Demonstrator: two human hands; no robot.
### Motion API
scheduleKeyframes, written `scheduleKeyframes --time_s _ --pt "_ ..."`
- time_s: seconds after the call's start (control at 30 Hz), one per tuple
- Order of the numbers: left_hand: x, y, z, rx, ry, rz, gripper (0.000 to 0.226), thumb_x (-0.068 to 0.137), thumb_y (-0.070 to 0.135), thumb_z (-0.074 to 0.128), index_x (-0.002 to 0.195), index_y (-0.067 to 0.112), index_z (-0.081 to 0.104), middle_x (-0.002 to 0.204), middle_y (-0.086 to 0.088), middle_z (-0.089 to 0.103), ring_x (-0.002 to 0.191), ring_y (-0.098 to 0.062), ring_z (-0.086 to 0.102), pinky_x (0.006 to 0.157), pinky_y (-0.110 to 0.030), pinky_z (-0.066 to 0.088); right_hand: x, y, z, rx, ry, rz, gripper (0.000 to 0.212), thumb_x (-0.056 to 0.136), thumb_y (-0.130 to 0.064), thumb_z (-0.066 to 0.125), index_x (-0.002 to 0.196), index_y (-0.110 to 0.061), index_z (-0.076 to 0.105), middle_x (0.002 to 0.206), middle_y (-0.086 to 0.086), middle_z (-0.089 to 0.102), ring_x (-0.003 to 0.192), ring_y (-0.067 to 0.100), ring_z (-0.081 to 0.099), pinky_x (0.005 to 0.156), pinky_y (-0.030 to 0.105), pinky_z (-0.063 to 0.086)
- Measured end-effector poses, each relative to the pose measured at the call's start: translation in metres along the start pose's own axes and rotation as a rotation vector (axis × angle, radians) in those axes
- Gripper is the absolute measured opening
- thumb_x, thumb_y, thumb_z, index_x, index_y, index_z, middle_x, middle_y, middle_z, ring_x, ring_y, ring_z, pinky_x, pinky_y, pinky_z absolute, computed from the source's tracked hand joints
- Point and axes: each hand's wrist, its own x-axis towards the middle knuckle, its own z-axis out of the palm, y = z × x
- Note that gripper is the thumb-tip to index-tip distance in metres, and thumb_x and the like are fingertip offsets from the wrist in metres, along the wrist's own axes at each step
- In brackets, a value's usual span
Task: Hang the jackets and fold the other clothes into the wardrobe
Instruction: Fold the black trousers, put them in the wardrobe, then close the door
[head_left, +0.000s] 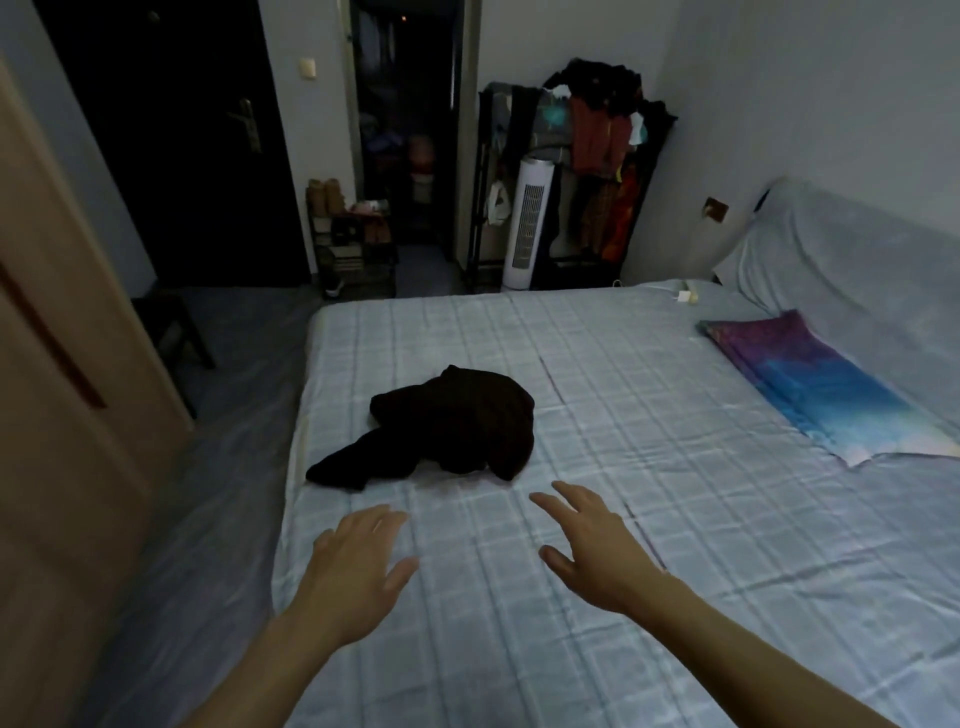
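A crumpled black garment (447, 426) lies on the light blue checked bed (649, 467), near its left edge. Both my hands hover over the sheet just short of it, fingers spread and holding nothing. My left hand (358, 558) is below the garment's trailing sleeve. My right hand (589, 540) is below and to the right of the garment. The wooden wardrobe door (67, 415) stands at the far left.
A folded purple and blue cloth (826, 384) lies at the bed's right side by a grey covered headboard. Behind the bed stand a black clothes rack (597, 171) full of garments, a white tower fan (527, 223) and a shoe rack (358, 244). A dark stool (171, 322) sits on the floor at left.
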Motion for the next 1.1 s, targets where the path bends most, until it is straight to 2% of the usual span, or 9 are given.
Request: scheduleKeyframes --time_s 0.33,0.47,0.53,0.63,0.7,0.87,0.97,1.03,1.1 --pt "0.191 -0.034 0.069 -0.028 -0.138 -0.005 0.061 0.101 0.054 0.036 0.155 0.029 0.021 0.162 0.004 0.018 0.147 -0.013 0.017 0.120 -0.034 0.015 0.212 0.075 0.084 0.174 -0.055 0.034 0.062 0.097 -0.038 0.055 0.152 -0.031 0.028 0.160 0.002 0.025 0.146 0.020 0.022 0.115 0.040 0.031" --pt "0.282 -0.043 0.113 -0.058 -0.149 0.036 0.056 0.100 0.050 0.041 0.152 0.031 0.029 0.162 0.002 0.016 0.146 -0.015 0.018 0.118 -0.033 0.019 0.295 0.098 0.137 0.116 -0.082 -0.023 0.054 0.097 -0.038 0.053 0.149 -0.034 0.038 0.163 0.004 0.017 0.149 0.023 0.014 0.118 0.041 0.028" --pt "0.326 -0.043 0.136 -0.013 -0.134 0.071 0.052 0.099 0.048 0.044 0.148 0.036 0.034 0.165 -0.001 0.002 0.150 -0.020 0.008 0.120 -0.039 0.019 0.330 0.108 0.162 0.075 -0.105 -0.053 0.051 0.097 -0.038 0.053 0.147 -0.037 0.042 0.165 0.005 0.006 0.151 0.026 0.003 0.119 0.044 0.022" --pt "0.380 -0.043 0.171 0.194 -0.106 0.133 0.041 0.096 0.043 0.050 0.137 0.040 0.049 0.162 -0.004 -0.024 0.150 -0.028 -0.018 0.121 -0.053 0.006 0.371 0.124 0.197 0.016 -0.176 -0.115 0.046 0.096 -0.039 0.054 0.141 -0.042 0.047 0.165 0.004 -0.014 0.151 0.029 -0.013 0.121 0.048 0.013" --pt "0.403 -0.045 0.189 0.280 -0.115 0.145 0.039 0.095 0.040 0.051 0.134 0.036 0.053 0.161 -0.005 -0.030 0.149 -0.029 -0.023 0.120 -0.057 0.001 0.391 0.132 0.218 -0.021 -0.208 -0.154 0.048 0.095 -0.038 0.055 0.142 -0.043 0.045 0.163 0.005 -0.021 0.150 0.030 -0.019 0.121 0.051 0.009" --pt "0.416 -0.048 0.216 0.306 -0.134 0.088 0.058 0.097 0.034 0.051 0.151 0.025 0.033 0.165 -0.005 0.006 0.151 -0.027 0.005 0.122 -0.051 0.009 0.415 0.136 0.247 -0.067 -0.219 -0.190 0.048 0.093 -0.037 0.054 0.140 -0.030 0.048 0.162 0.000 -0.024 0.150 0.025 -0.021 0.122 0.052 0.006" --pt "0.405 -0.052 0.208 0.269 -0.084 0.092 0.063 0.098 0.029 0.049 0.155 0.018 0.023 0.165 -0.002 0.011 0.151 -0.022 0.010 0.122 -0.043 0.013 0.409 0.133 0.246 -0.049 -0.175 -0.207 0.049 0.094 -0.036 0.054 0.140 -0.023 0.046 0.164 0.000 -0.017 0.151 0.023 -0.016 0.122 0.050 0.007" --pt "0.392 -0.054 0.196 0.175 -0.019 0.141 0.064 0.098 0.025 0.050 0.155 0.017 0.023 0.164 -0.001 0.014 0.150 -0.019 0.016 0.121 -0.035 0.014 0.397 0.130 0.240 -0.032 -0.128 -0.237 0.055 0.094 -0.035 0.055 0.145 -0.022 0.039 0.165 -0.001 -0.012 0.151 0.022 -0.013 0.121 0.047 0.004" --pt "0.374 -0.055 0.177 0.066 0.045 0.221 0.064 0.093 0.018 0.060 0.152 0.014 0.034 0.160 -0.003 0.028 0.145 -0.019 0.031 0.119 -0.029 0.018 0.384 0.123 0.225 -0.011 -0.086 -0.254 0.057 0.094 -0.034 0.055 0.146 -0.021 0.036 0.166 -0.001 -0.007 0.152 0.021 -0.011 0.121 0.045 0.002"
